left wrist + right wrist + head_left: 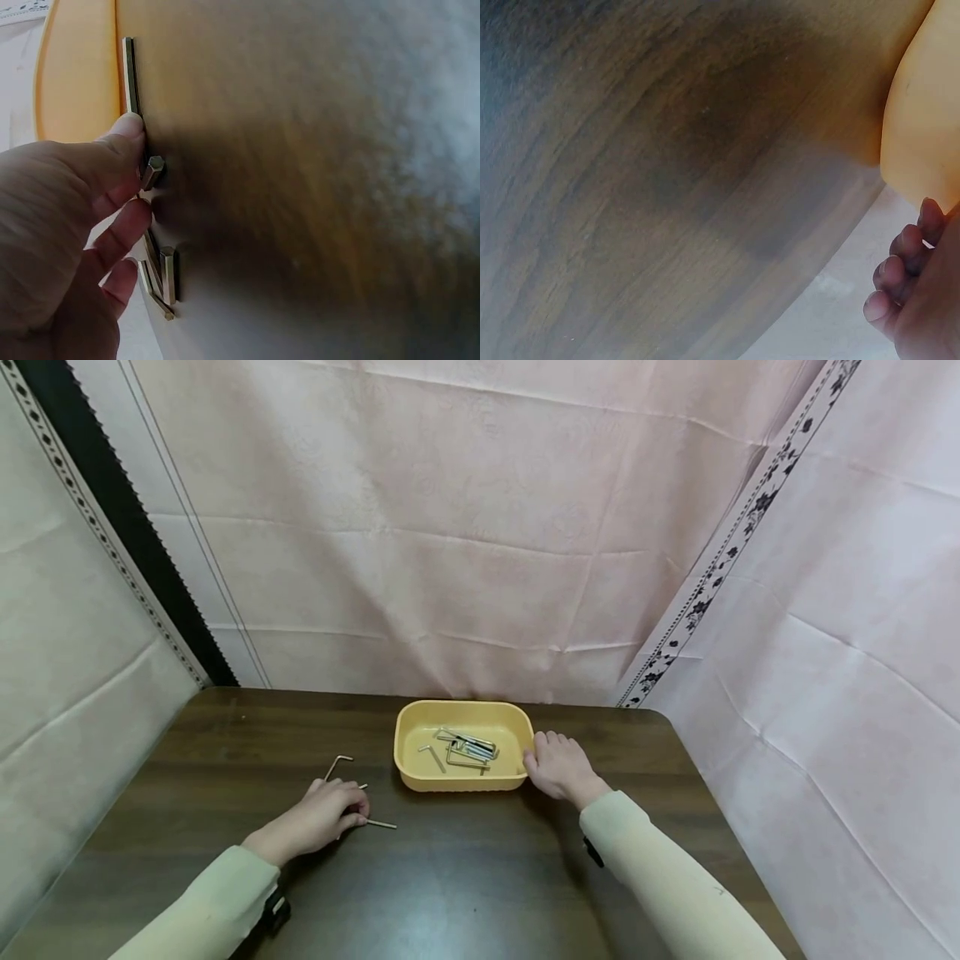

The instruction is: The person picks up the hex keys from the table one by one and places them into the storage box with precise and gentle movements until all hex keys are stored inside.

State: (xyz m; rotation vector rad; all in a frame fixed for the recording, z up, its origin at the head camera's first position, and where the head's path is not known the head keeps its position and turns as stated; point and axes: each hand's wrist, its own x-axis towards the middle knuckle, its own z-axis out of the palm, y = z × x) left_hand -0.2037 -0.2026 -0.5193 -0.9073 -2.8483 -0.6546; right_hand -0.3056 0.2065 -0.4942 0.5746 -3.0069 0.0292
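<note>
In the head view my left hand (330, 814) is low over the table, left of a yellow plastic tray (461, 783). Its thumb and index finger pinch a brass-coloured hex key (382, 824), whose straight end sticks out toward the right. More hex keys (169, 277) lie by the lower fingers in the left wrist view, and one bent end (342, 758) shows beyond the hand. My right hand (561, 767) grips the tray's right side, thumb at the rim and fingers curled outside. Inside the tray lie several hex keys (468, 750), some silvery, some brass-coloured.
The dark wood table (450, 877) has its far edge just behind the tray. Pale cloth (465, 527) hangs behind the table and on both sides, with a black patterned border (705, 593) at the right.
</note>
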